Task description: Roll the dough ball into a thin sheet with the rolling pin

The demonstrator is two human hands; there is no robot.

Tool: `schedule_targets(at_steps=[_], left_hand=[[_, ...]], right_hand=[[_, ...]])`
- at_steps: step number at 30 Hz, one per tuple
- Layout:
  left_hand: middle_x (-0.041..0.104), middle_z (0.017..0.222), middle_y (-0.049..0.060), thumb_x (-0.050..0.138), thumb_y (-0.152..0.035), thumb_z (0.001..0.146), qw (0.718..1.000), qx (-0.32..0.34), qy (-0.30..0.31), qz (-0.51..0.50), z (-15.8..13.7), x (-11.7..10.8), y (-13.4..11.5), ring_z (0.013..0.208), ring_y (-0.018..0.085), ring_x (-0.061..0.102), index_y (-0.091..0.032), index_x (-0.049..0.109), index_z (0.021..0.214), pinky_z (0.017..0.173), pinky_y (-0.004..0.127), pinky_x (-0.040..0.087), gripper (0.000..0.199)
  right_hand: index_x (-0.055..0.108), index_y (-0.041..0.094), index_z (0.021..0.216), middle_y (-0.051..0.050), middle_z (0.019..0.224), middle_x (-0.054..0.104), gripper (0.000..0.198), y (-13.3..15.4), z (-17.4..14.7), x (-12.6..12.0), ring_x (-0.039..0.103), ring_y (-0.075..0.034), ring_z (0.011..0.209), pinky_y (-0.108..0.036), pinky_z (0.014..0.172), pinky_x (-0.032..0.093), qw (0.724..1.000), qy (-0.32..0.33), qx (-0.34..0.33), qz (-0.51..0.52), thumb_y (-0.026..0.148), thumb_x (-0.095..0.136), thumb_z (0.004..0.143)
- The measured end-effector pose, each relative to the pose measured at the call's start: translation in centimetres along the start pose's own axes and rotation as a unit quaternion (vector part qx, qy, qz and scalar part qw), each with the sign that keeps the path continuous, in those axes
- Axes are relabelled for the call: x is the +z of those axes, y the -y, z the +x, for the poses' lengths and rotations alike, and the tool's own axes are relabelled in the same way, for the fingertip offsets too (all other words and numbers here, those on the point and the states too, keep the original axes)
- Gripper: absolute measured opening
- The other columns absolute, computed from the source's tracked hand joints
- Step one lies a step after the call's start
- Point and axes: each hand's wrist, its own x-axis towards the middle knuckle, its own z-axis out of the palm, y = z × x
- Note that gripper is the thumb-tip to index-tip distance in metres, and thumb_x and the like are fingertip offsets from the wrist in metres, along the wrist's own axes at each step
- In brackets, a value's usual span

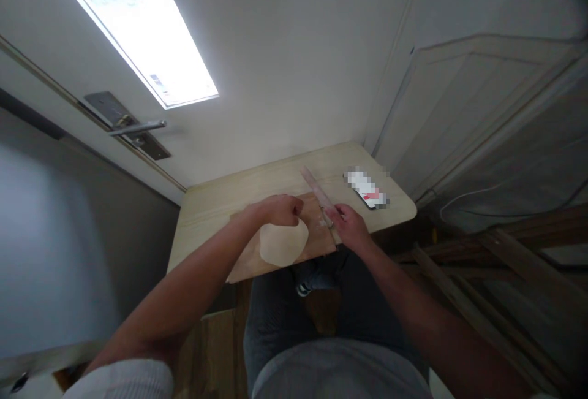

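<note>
A pale, roundish sheet of dough lies on a brown wooden board, with whitish flour-like marks near the board's right side. My left hand is closed at the far edge of the dough, its fingertips pinched there and partly hidden by the hand itself. In my right hand, the fingers wrap round one end of a slim, pale rolling pin. The pin points away and to the left, above the table beyond the board's right edge.
The board sits on a small light wooden table against a white door with a metal handle. A phone, blurred out, lies at the table's right. Wooden slats stand at the lower right.
</note>
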Motion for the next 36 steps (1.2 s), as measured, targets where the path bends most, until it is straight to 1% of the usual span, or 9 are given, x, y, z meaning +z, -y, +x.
schedule_targets(at_steps=[4, 7, 10, 19, 23, 29, 32, 34, 36], left_hand=[[0.074, 0.106, 0.006, 0.07, -0.029, 0.064, 0.999, -0.008, 0.009, 0.03, 0.0, 0.3, 0.6, 0.095, 0.026, 0.067, -0.028, 0.07, 0.116, 0.078, 0.032, 0.049, 0.052], [0.076, 0.098, 0.007, 0.071, -0.031, 0.065, 0.998, -0.027, 0.041, 0.033, 0.3, 0.1, 0.9, 0.092, 0.026, 0.069, -0.025, 0.076, 0.106, 0.08, 0.033, 0.049, 0.042], [0.076, 0.09, 0.005, 0.07, -0.029, 0.066, 0.998, -0.015, 0.057, 0.007, 0.5, -0.5, 1.0, 0.084, 0.024, 0.069, -0.023, 0.078, 0.097, 0.075, 0.03, 0.049, 0.032], [0.077, 0.098, 0.005, 0.069, -0.025, 0.069, 0.998, -0.005, 0.066, -0.021, -1.3, -2.2, 0.7, 0.088, 0.021, 0.068, -0.019, 0.074, 0.105, 0.074, 0.026, 0.046, 0.037], [0.075, 0.105, 0.007, 0.066, -0.03, 0.074, 0.997, 0.013, 0.052, -0.05, -2.8, -2.6, 0.2, 0.09, 0.02, 0.066, -0.017, 0.071, 0.114, 0.072, 0.024, 0.044, 0.042], [0.072, 0.081, 0.003, 0.063, -0.035, 0.079, 0.986, -0.01, -0.049, -0.16, -5.1, -3.6, -0.6, 0.076, 0.019, 0.062, -0.018, 0.071, 0.097, 0.065, 0.025, 0.04, 0.027], [0.071, 0.082, 0.004, 0.065, -0.04, 0.079, 0.94, -0.006, -0.109, -0.324, -5.7, -2.3, 0.2, 0.072, 0.017, 0.061, -0.018, 0.069, 0.093, 0.062, 0.024, 0.042, 0.027], [0.071, 0.086, 0.006, 0.064, -0.04, 0.081, 0.873, -0.034, -0.16, -0.459, -5.8, -0.1, 1.0, 0.07, 0.016, 0.062, -0.018, 0.067, 0.097, 0.06, 0.024, 0.045, 0.028], [0.069, 0.084, 0.005, 0.062, -0.037, 0.082, 0.786, -0.117, -0.238, -0.558, -5.6, 3.0, 1.6, 0.065, 0.015, 0.061, -0.018, 0.064, 0.101, 0.055, 0.023, 0.047, 0.026]], right_hand=[[0.068, 0.018, 0.095, -0.006, 0.092, 0.071, 0.041, -0.2, -0.1, 0.2, 0.064, -0.02, 0.084, -0.029, 0.075, 0.046, 1.0, -0.001, 0.002, 0.003, 0.053, 0.048, 0.091], [0.068, 0.018, 0.095, -0.007, 0.093, 0.071, 0.041, -0.3, -0.3, 0.3, 0.064, -0.021, 0.086, -0.03, 0.077, 0.046, 1.0, -0.007, -0.002, -0.002, 0.053, 0.048, 0.092], [0.068, 0.018, 0.094, -0.007, 0.093, 0.071, 0.04, -0.2, -0.4, 0.2, 0.064, -0.02, 0.086, -0.03, 0.077, 0.046, 1.0, -0.009, -0.005, -0.003, 0.053, 0.048, 0.092], [0.068, 0.017, 0.094, -0.009, 0.094, 0.071, 0.044, -0.4, -0.9, 0.3, 0.064, -0.021, 0.085, -0.031, 0.077, 0.046, 1.0, -0.005, 0.008, 0.008, 0.055, 0.047, 0.09], [0.068, 0.018, 0.096, -0.008, 0.094, 0.071, 0.043, -0.4, -0.9, 0.5, 0.065, -0.021, 0.086, -0.031, 0.079, 0.046, 1.0, 0.008, 0.019, 0.022, 0.055, 0.048, 0.089], [0.069, 0.018, 0.096, -0.008, 0.093, 0.071, 0.043, -0.3, -0.7, 0.7, 0.065, -0.022, 0.087, -0.033, 0.08, 0.047, 0.999, 0.002, 0.027, 0.02, 0.057, 0.05, 0.088], [0.069, 0.018, 0.098, -0.009, 0.096, 0.072, 0.044, -0.3, -0.6, 0.8, 0.065, -0.023, 0.089, -0.034, 0.08, 0.047, 0.999, 0.002, 0.027, 0.024, 0.057, 0.049, 0.089], [0.069, 0.018, 0.099, -0.009, 0.097, 0.072, 0.044, -0.4, -0.6, 0.9, 0.065, -0.023, 0.09, -0.033, 0.08, 0.047, 0.999, -0.001, 0.028, 0.026, 0.056, 0.05, 0.089], [0.069, 0.018, 0.098, -0.008, 0.096, 0.071, 0.043, -0.4, -0.6, 0.8, 0.065, -0.022, 0.09, -0.033, 0.08, 0.047, 1.0, -0.006, 0.025, 0.017, 0.055, 0.05, 0.089]])
